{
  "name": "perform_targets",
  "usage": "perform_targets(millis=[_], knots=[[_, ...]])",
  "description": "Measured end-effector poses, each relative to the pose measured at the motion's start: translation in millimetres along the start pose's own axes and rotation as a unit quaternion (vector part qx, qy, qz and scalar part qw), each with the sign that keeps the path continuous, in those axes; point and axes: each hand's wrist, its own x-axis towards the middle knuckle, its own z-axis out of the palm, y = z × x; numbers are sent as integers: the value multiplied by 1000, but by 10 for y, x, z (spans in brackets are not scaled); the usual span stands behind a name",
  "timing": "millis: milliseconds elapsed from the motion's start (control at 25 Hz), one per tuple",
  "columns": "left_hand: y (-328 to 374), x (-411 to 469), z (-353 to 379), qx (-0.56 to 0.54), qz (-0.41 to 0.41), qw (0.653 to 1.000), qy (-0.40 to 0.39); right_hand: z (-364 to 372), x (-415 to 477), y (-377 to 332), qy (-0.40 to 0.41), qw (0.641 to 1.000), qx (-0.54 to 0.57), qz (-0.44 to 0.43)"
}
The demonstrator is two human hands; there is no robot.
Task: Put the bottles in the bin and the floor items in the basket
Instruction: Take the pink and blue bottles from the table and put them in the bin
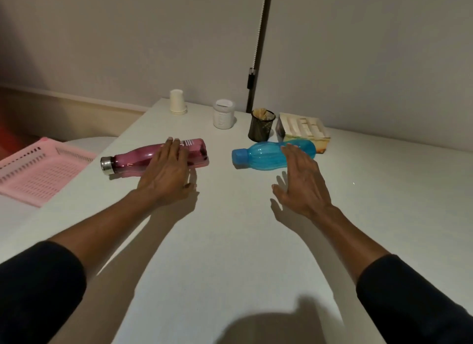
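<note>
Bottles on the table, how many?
2. The maroon bottle lies on its side under the left hand; the blue bottle lies likewise under the right hand. None looks hidden.

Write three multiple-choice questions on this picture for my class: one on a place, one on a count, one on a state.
1. Where is the pink basket?
A. beside the table, on the left
B. at the table's far right
C. in the middle of the table

2. How many bottles lie on the table?
A. one
B. two
C. four

3. How is the maroon bottle placed?
A. upright, uncapped
B. on its side, capped
C. upright, capped

Answers:
1 A: the basket sits past the table's left edge.
2 B: only the maroon bottle and the blue bottle are there.
3 B: it lies flat with its silver cap on and the left hand over it.
</note>
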Motion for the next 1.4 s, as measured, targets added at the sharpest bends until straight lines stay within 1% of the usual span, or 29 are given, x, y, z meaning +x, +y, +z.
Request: perform_targets(millis=[160,280,360,440,520,560,640,720,880,1000,1200,1400], knots=[[-253,314,70,0,-67,997,-24,66,571,344,-59,998,-8,-35],[-379,419,121,4,-97,994,-47,223,857,566,-102,993,-28,-54],[-390,483,148,26,-108,993,-46,343,995,689,-127,989,-29,-75],[-360,543,143,63,-114,990,-52,438,1112,766,-130,985,-45,-105],[-294,547,141,71,-104,989,-83,493,1221,793,-113,982,-86,-126],[-256,520,152,61,-100,988,-104,508,1285,787,-102,979,-111,-137],[-170,430,144,-1,-118,984,-133,495,1400,753,-93,974,-145,-145],[-112,324,124,-48,-132,981,-134,468,1451,700,-111,971,-154,-147],[-44,127,14,-63,-131,980,-134,395,1337,527,-151,975,-122,-111],[-33,-93,-57,-64,-136,983,-108,354,1107,291,-177,976,-87,-93],[-114,-518,-240,-63,-160,983,-60,279,699,-186,-133,985,-63,-94],[-452,-1238,-520,-71,-193,978,-34,104,274,-871,-83,991,-7,-108]])
